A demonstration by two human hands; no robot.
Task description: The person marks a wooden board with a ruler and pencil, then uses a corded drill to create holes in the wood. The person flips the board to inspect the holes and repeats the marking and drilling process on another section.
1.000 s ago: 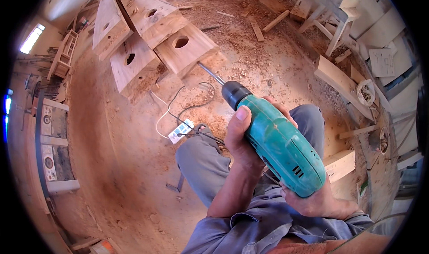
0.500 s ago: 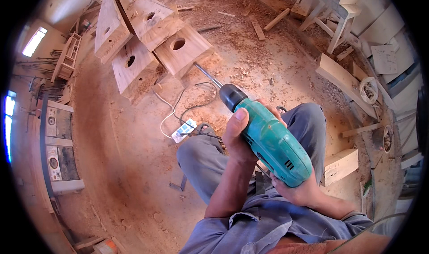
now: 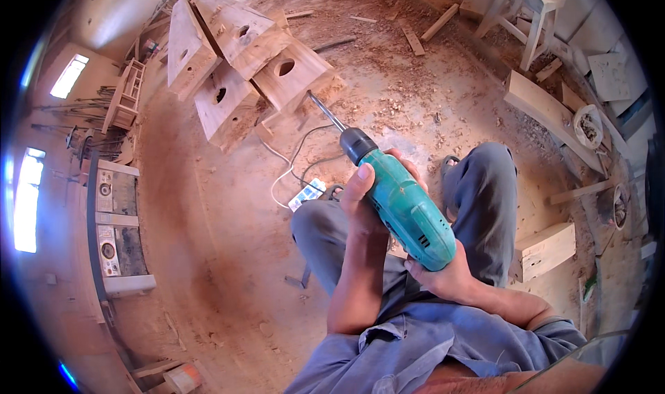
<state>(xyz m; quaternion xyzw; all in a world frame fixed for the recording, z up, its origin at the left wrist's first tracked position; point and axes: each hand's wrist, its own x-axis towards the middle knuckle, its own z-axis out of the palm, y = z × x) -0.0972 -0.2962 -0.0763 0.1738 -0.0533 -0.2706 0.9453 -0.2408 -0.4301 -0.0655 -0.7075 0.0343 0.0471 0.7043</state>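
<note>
Both hands hold a green power drill [image 3: 415, 214] with a black chuck, pointing forward and left. My left hand [image 3: 365, 203] wraps round its front body, thumb on the near side. At the rear, my right hand [image 3: 447, 275] is closed round the drill, its fingers partly hidden underneath. A long drill bit [image 3: 327, 111] reaches to the near end of a wooden block [image 3: 305, 65] with a large round hole; whether the tip is inside the wood I cannot tell. Beside that block lie more holed blocks: a lower left one [image 3: 220, 106], an upper left one [image 3: 188, 51] and a long one [image 3: 239, 30].
A white power strip [image 3: 307, 194] with cables lies on the dusty floor by my foot. Thick timbers [image 3: 554, 120] and a short block [image 3: 547, 251] are at the right. Wood shavings cover the floor ahead. Framed panels [image 3: 114, 221] stand at the left.
The view has shifted, so the blocks and floor things appear further right. The drill's rear end has swung slightly left, while the bit stays at the block's end. Both hands keep their hold.
</note>
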